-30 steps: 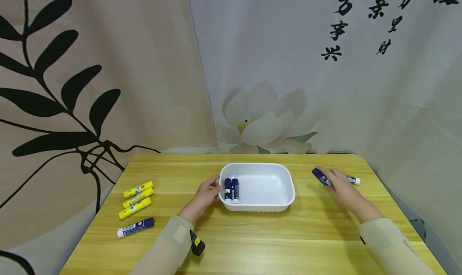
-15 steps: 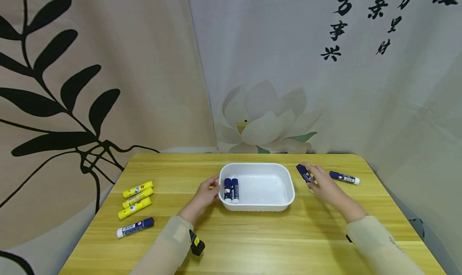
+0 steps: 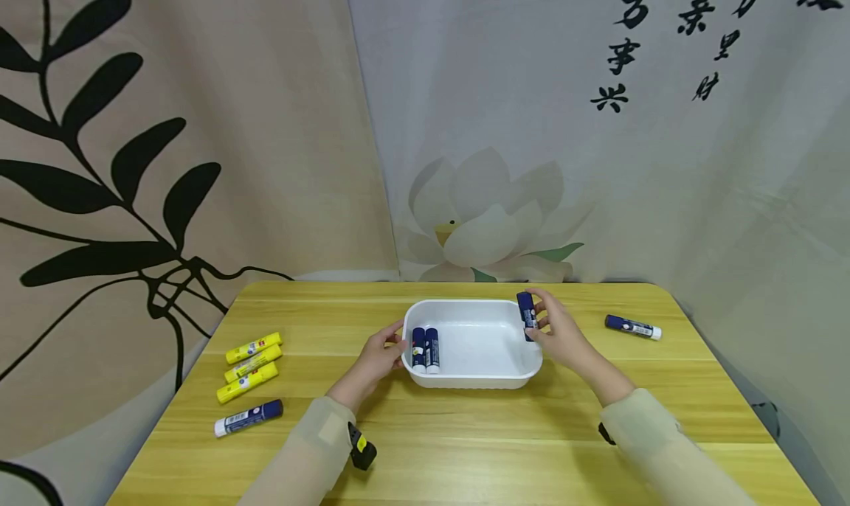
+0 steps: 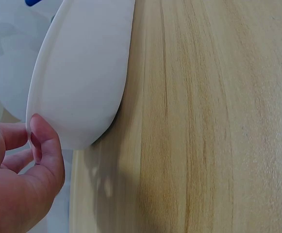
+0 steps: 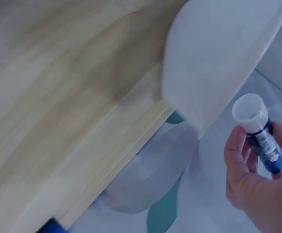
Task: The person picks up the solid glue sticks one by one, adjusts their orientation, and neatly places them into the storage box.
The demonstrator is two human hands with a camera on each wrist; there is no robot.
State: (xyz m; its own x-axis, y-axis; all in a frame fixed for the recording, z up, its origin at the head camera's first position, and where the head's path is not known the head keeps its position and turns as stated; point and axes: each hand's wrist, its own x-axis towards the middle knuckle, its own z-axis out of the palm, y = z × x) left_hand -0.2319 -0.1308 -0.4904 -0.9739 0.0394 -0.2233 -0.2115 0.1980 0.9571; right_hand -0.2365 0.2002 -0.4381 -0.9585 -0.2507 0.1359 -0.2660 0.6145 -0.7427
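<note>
A white plastic tray (image 3: 485, 382) stands mid-table, and two blue glue sticks (image 3: 426, 349) lie side by side at its left end. My left hand (image 3: 381, 356) pinches the tray's left rim between thumb and fingers, which the left wrist view shows close up. At the tray's right rim, my right hand (image 3: 560, 330) holds another blue glue stick (image 3: 527, 314) by its sides. In the right wrist view this glue stick (image 5: 263, 138) has its white end toward the camera, and the tray's outer wall (image 5: 213, 53) is beside it.
On the table's right lies a blue glue stick (image 3: 633, 327). At the left, several yellow glue sticks (image 3: 251, 365) lie in a slanted row, with one blue glue stick (image 3: 249, 418) nearer the front. A printed curtain (image 3: 319, 122) hangs behind the table's back edge.
My right hand has carried a blue glue stick leftward from the right side to the tray's right rim, leaving another one behind on the table. My left hand stays on the tray.
</note>
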